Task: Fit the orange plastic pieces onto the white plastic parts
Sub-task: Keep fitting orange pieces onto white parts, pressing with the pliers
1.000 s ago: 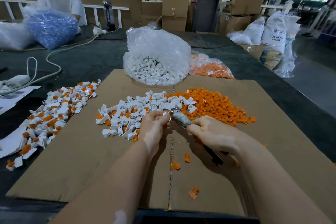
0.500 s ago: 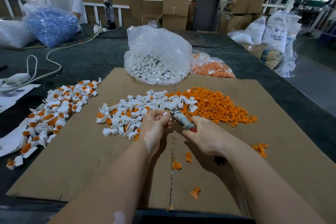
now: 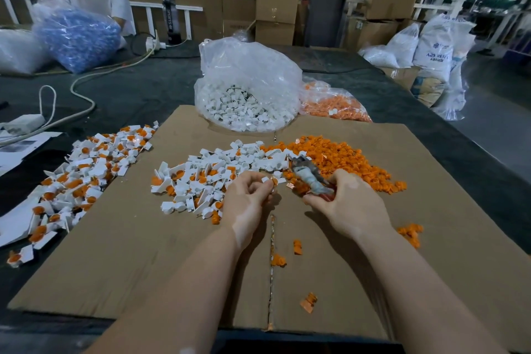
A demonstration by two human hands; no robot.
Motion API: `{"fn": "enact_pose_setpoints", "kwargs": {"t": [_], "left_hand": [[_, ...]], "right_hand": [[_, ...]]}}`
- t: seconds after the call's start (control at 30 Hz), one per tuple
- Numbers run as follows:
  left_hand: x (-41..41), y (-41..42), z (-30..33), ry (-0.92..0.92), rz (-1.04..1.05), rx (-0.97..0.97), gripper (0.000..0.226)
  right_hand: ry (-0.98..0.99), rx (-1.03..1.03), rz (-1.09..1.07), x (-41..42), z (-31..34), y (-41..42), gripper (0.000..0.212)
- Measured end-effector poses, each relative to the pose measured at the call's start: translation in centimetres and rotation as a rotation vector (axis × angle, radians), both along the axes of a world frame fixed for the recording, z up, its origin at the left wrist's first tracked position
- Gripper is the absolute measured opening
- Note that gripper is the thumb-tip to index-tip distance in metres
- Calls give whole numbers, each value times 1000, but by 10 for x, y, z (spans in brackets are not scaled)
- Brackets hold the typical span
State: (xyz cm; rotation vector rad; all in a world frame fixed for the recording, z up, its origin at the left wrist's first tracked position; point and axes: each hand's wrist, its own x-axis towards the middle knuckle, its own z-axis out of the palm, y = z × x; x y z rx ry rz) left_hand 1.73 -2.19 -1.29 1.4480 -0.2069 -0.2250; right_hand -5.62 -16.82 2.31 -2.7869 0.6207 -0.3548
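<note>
Corrugated brown cardboard (image 3: 115, 253) covers the worktop; at frame centre the left hand (image 3: 247, 204) pinches a small white plastic part (image 3: 268, 180), the right hand (image 3: 347, 207) grips a tape-wrapped tool (image 3: 309, 178) beside loose orange pieces (image 3: 353, 164).

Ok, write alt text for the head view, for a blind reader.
The left hand pinches a small white plastic part while the right hand holds a taped grey tool, over a brown cardboard sheet strewn with white parts and loose orange plastic pieces.
</note>
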Motion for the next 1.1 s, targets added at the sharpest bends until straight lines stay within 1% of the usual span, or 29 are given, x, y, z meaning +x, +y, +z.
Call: {"fn": "enact_pose_setpoints", "kwargs": {"t": [0.07, 0.17, 0.3, 0.37, 0.43, 0.53, 0.6, 0.8, 0.9, 1.0, 1.1], "left_hand": [[0, 1, -2, -98, -11, 99, 8], [1, 2, -5, -179, -6, 202, 12], [2, 2, -8, -216, -16, 270, 17], [2, 1, -8, -216, -10, 290, 19], [3, 0, -9, -206, -3, 280, 18], [2, 0, -8, -197, 5, 253, 18], [2, 0, -8, -210, 6, 265, 19], [2, 1, -8, -211, 24, 320, 21], [1, 2, -7, -225, 7, 341, 21], [0, 2, -6, -242, -17, 355, 22], [-1, 3, -6, -209, -52, 328, 24]], "right_hand": [[-3, -131, -47, 0, -7, -8, 56], [34, -279, -88, 0, -19, -17, 60], [96, -394, -124, -1, -27, -19, 67], [62, -424, -119, 1, -26, -14, 66], [-59, -345, -33, 5, -24, -4, 52], [-326, -63, 172, 10, -24, 22, 27], [-415, 54, 233, 13, -26, 35, 22], [-484, 220, 204, 13, -35, 39, 22], [-500, 267, 242, 12, -38, 39, 20], [-492, 282, 275, 11, -39, 40, 25], [-474, 311, 266, 11, -38, 38, 24]]}}
